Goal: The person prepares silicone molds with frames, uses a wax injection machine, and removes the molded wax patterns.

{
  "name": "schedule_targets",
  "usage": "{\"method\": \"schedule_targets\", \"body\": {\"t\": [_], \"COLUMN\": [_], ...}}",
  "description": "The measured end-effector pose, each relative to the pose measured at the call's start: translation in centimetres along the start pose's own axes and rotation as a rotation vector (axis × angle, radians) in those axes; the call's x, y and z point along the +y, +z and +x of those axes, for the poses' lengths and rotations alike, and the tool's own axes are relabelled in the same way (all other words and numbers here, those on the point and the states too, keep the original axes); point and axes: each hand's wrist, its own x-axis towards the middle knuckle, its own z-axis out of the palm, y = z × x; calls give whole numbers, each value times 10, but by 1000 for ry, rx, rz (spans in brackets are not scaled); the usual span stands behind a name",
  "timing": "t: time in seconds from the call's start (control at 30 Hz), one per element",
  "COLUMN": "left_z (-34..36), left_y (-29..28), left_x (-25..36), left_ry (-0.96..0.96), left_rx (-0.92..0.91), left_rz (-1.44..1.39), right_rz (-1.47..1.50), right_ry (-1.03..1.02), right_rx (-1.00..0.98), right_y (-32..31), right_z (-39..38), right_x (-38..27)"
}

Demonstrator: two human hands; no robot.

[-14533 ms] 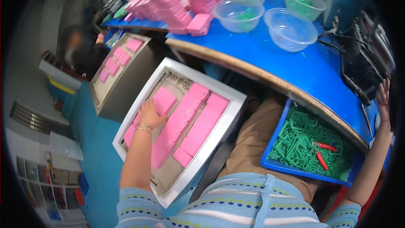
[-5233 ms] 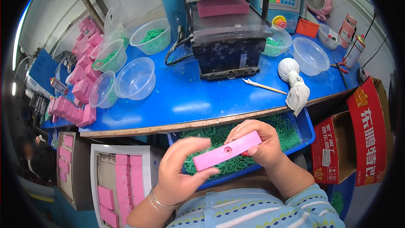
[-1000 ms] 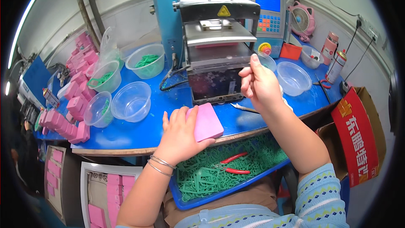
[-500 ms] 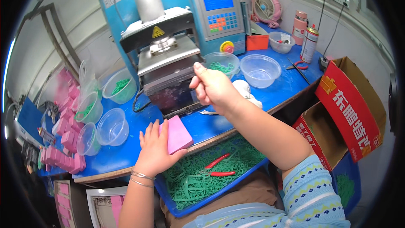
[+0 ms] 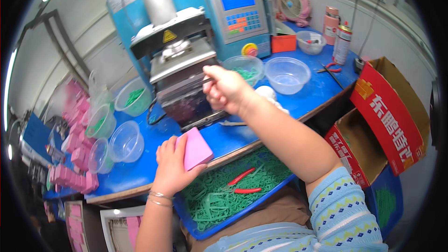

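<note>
My left hand (image 5: 172,164) grips a pink block (image 5: 198,149) at the front edge of the blue table, its fingers along the left side and the thumb by the near end. My right hand (image 5: 225,88) is closed, thumb uppermost, in front of the heated press (image 5: 184,79). A thin dark edge shows by its fingers; whether it belongs to the press or is held, I cannot make out. Below the table edge, a blue tray (image 5: 205,234) holds tangled green strips (image 5: 212,205). Red-handled pliers or snips (image 5: 246,190) lie on the strips.
Clear plastic tubs (image 5: 125,142), some with green pieces, stand left of the press. Another tub (image 5: 287,75) is at the right, near a white bundle (image 5: 267,93). Pink blocks (image 5: 74,177) are piled far left. A red carton (image 5: 387,112) stands beyond the right table edge.
My right hand has drawn slightly to the left and stays closed at the press front. My left hand keeps the pink block, whose position has hardly changed. The view has shifted a little.
</note>
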Motion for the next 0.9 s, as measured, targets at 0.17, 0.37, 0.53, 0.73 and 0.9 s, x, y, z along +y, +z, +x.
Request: {"method": "schedule_targets", "body": {"t": [0.17,0.37,0.53,0.73,0.9], "left_z": [-44,-164,-253,-325,-334], "left_y": [17,36,36,30,61], "left_x": [-5,-65,-150,-263,-283], "left_ry": [122,107,-843,-1650,-1551], "left_rx": [395,519,678,1178,763], "left_rz": [28,433,281,-633,-579], "right_rz": [-47,-114,-108,-103,-113], "right_ry": [-44,-166,-213,-254,-259], "right_rx": [-165,-169,-236,-192,-196], "right_y": [-16,-19,-23,-17,-26], "right_z": [13,0,16,12,15], "right_x": [2,-5,4,5,5]}}
